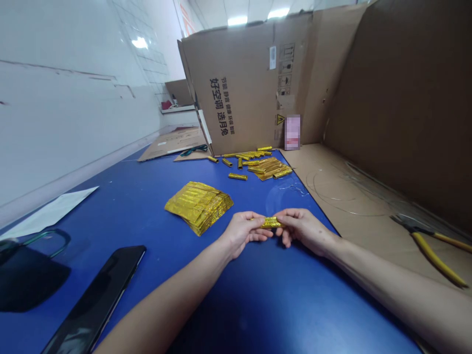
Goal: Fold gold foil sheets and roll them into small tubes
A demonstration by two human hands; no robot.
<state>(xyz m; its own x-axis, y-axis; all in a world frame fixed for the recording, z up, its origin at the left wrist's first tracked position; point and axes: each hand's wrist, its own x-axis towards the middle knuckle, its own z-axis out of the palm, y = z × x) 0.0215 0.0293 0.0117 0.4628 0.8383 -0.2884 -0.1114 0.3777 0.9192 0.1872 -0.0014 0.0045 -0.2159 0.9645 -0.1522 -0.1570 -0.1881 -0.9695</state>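
Pinching gold foil roll (272, 222) between left hand (244, 232), right hand (304, 229)

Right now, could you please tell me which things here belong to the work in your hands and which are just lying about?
Likely in use: gold roll in left hand and right hand; gold sheets; pile of rolls.
Lying about: phone; pliers; paper.

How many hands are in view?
2. Left hand pinches the left end of the gold roll; right hand pinches its right end. No others show.
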